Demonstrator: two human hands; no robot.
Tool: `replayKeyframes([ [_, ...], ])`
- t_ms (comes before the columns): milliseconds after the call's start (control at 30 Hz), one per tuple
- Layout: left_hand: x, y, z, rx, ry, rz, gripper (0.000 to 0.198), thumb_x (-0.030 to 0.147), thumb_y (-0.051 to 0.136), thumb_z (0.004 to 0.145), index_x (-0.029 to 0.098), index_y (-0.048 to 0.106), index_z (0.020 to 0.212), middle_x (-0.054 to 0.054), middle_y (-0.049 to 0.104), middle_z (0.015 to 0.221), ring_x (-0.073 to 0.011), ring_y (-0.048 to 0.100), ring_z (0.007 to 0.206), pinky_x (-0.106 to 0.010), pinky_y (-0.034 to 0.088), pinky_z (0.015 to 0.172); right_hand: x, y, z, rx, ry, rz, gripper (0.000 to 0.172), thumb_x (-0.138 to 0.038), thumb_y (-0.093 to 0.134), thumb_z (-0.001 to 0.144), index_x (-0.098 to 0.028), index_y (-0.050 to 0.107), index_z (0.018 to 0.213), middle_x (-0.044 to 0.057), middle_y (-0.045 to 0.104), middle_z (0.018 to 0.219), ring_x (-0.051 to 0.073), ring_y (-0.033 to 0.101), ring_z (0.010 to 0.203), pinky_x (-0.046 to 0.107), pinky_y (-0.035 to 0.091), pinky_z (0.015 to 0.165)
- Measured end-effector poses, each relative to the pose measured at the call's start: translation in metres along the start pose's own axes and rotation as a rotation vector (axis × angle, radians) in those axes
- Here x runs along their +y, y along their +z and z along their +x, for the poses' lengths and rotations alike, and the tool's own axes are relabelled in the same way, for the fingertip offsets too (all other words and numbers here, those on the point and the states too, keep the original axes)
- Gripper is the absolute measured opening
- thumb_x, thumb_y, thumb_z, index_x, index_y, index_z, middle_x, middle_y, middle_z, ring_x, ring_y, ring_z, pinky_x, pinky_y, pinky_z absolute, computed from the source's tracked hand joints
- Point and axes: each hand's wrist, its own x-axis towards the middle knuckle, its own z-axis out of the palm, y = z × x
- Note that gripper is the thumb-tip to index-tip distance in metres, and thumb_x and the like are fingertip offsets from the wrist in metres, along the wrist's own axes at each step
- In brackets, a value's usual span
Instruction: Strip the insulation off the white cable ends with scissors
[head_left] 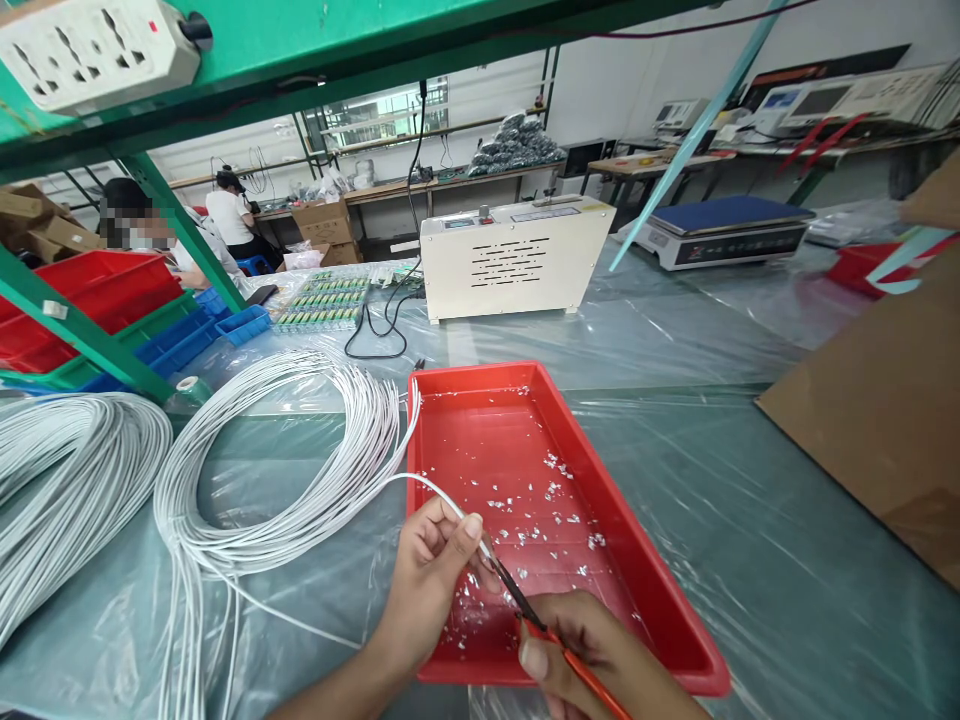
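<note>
Cable running from the coil is pinched in the left hand over the red tray toward the near edge of the bench; the right hand grips an orange-handled tool, its dark tip at the cable's end. Step in hand is judged to be trimming or stripping that end. Next move appears to call for steady alignment, with clippings confined to the tray.

It's a single view from up on the head, facing forward and down over the table. Pretty close to the left hand and right hand, which sit low in frame, but wide enough to grab the green shelf up top and the far wall.
</note>
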Motion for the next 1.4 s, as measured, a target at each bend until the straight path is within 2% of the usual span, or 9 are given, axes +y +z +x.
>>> replayKeyframes([
  [167,-0.006,0.002,0.001,0.015,-0.058,-0.043,0.025,0.032,0.056,0.08,0.016,0.045,0.065,0.004,0.054,0.049,-0.0071,0.051,0.04,-0.018,0.038,0.046,-0.005,-0.001,0.0,0.297,-0.233,-0.375,0.046,-0.05,0.058,0.077,-0.019,0.031,0.056,-0.006,0.028,0.053,0.011,0.027,0.048,0.023,0.019,0.044],
  [367,-0.006,0.006,-0.004,0.038,0.015,0.143,0.026,0.033,0.059,0.077,0.015,0.047,0.062,0.002,0.055,0.052,-0.0098,0.055,0.046,-0.021,0.042,0.05,-0.008,-0.001,0.0,0.518,-0.353,-0.354,0.019,-0.029,0.05,0.083,-0.019,0.051,0.068,0.0,0.05,0.061,0.016,0.048,0.055,0.023,0.037,0.052],
  [533,-0.007,0.007,-0.008,0.009,0.014,0.201,0.025,0.033,0.056,0.079,0.016,0.047,0.063,0.001,0.055,0.053,-0.0116,0.055,0.048,-0.022,0.042,0.051,-0.009,-0.003,0.002,0.476,-0.388,-0.393,0.018,-0.023,0.049,0.081,-0.019,0.055,0.064,0.001,0.053,0.059,0.017,0.05,0.055,0.024,0.041,0.053],
  [733,-0.012,0.005,-0.006,-0.048,0.004,0.227,0.027,0.035,0.054,0.08,0.015,0.048,0.065,0.001,0.054,0.052,-0.0108,0.053,0.047,-0.022,0.042,0.05,-0.007,-0.003,0.004,0.46,-0.419,-0.48,0.02,-0.02,0.045,0.081,-0.016,0.055,0.063,0.0,0.05,0.055,0.014,0.045,0.048,0.023,0.036,0.047],
  [900,-0.015,0.002,-0.006,-0.061,0.007,0.262,0.028,0.036,0.055,0.08,0.013,0.049,0.065,0.0,0.054,0.056,-0.0093,0.052,0.049,-0.02,0.041,0.049,-0.008,-0.006,0.003,0.498,-0.508,-0.59,0.018,-0.015,0.043,0.074,-0.018,0.05,0.058,-0.001,0.047,0.051,0.013,0.042,0.045,0.021,0.034,0.044],
  [1033,-0.019,0.001,-0.007,-0.089,-0.015,0.273,0.028,0.037,0.055,0.08,0.012,0.052,0.066,0.0,0.054,0.057,-0.0097,0.051,0.051,-0.02,0.042,0.049,-0.008,-0.01,0.001,0.444,-0.526,-0.647,0.014,-0.011,0.043,0.07,-0.018,0.046,0.058,-0.001,0.049,0.053,0.013,0.044,0.047,0.021,0.035,0.048],
  [1133,-0.02,0.002,-0.007,-0.109,-0.027,0.248,0.026,0.036,0.058,0.077,0.012,0.053,0.068,0.0,0.054,0.058,-0.0095,0.051,0.05,-0.02,0.042,0.048,-0.009,-0.009,0.001,0.465,-0.53,-0.653,0.012,-0.01,0.04,0.064,-0.019,0.039,0.057,-0.003,0.044,0.051,0.012,0.038,0.044,0.021,0.03,0.044],
  [1233,-0.017,0.003,-0.006,-0.133,-0.039,0.209,0.029,0.038,0.057,0.078,0.011,0.053,0.068,0.0,0.054,0.057,-0.0086,0.05,0.048,-0.02,0.042,0.047,-0.008,-0.007,0.003,0.485,-0.497,-0.609,0.011,-0.011,0.037,0.06,-0.02,0.033,0.056,-0.005,0.038,0.05,0.011,0.033,0.043,0.021,0.025,0.042],
  [1400,-0.01,0.004,-0.006,-0.16,-0.104,0.144,0.031,0.041,0.057,0.076,0.011,0.053,0.068,0.001,0.054,0.052,-0.0073,0.049,0.043,-0.019,0.041,0.046,0.002,-0.013,0.006,0.507,-0.347,-0.48,0.009,-0.014,0.04,0.066,-0.019,0.041,0.058,-0.004,0.041,0.052,0.013,0.039,0.047,0.021,0.03,0.044],
])
